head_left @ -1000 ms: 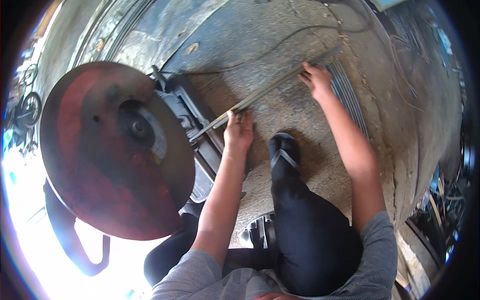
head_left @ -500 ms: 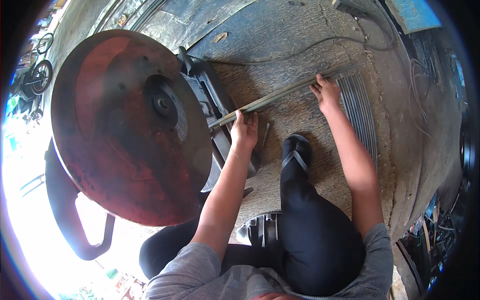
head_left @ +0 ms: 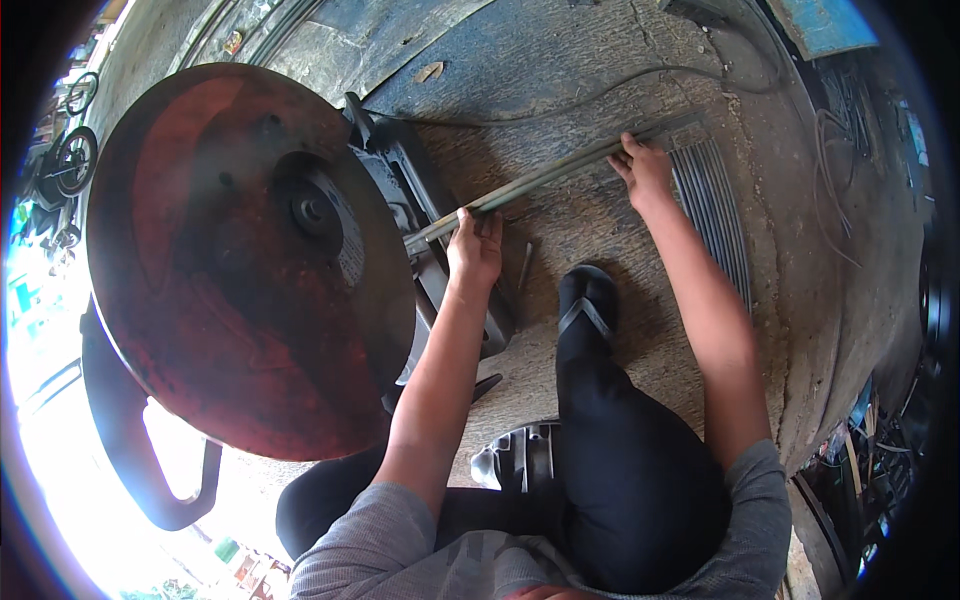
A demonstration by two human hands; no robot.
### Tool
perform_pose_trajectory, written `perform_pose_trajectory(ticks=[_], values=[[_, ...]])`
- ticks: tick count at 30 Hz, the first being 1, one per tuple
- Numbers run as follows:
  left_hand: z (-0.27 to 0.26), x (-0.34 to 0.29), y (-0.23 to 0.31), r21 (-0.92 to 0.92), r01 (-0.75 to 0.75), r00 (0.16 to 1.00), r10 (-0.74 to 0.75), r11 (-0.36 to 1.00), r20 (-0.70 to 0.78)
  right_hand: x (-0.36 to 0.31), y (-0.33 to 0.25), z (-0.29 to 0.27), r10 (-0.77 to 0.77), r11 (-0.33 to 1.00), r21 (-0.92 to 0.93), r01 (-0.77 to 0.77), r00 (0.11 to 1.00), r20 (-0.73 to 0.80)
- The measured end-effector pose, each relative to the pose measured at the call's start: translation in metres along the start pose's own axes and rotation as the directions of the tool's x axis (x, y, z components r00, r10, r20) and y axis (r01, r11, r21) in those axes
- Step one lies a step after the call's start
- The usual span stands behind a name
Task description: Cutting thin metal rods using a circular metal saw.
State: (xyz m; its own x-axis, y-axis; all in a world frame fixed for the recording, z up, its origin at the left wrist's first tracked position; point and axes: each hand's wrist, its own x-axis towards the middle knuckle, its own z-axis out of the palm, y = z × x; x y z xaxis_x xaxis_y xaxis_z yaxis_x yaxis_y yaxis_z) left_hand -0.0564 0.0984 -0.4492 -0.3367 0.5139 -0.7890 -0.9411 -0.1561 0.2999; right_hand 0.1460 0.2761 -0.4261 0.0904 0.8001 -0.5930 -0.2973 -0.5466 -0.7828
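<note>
A pair of thin metal rods (head_left: 550,180) slants from the base of a cut-off saw toward the far right. My left hand (head_left: 475,252) is closed on them near the saw, thumb on top and fingers beneath. Farther along, my right hand (head_left: 643,172) pinches the same rods close to their far portion. The saw's large, round red-and-black blade guard (head_left: 220,310) fills the left side and hides where the rods' near ends lie. Under the rods, the dark metal saw base (head_left: 405,180) rests on the ground. Several similar rods (head_left: 712,215) lie side by side beyond my right forearm.
A short metal piece (head_left: 525,266) lies near my sandalled foot (head_left: 588,300). Across the far ground runs a black cable (head_left: 600,98). The saw's dark handle (head_left: 130,430) juts out at lower left. Scrap (head_left: 880,460) is heaped at the right edge.
The view has shifted slightly. Both hands, still on the rods, have moved a little left and away from me. The saw guard appears slightly farther left.
</note>
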Motion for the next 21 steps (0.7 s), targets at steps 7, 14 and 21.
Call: perform_pose_trajectory(ticks=[7,14,21], values=[[-0.001,-0.002,-0.003,0.032,-0.003,0.999,0.004,0.999,-0.038,-0.001,0.004,-0.003,-0.007,1.0,-0.022,0.006,1.0,-0.005],[0.0,0.0,-0.003,0.049,0.009,1.0,-0.009,0.999,-0.011,-0.001,0.001,0.0,0.002,1.0,-0.007,-0.002,1.0,-0.012],[-0.009,0.002,-0.004,0.037,0.0,0.997,-0.003,0.999,0.082,0.002,0.002,-0.002,-0.027,1.0,0.002,0.027,1.0,0.006]])
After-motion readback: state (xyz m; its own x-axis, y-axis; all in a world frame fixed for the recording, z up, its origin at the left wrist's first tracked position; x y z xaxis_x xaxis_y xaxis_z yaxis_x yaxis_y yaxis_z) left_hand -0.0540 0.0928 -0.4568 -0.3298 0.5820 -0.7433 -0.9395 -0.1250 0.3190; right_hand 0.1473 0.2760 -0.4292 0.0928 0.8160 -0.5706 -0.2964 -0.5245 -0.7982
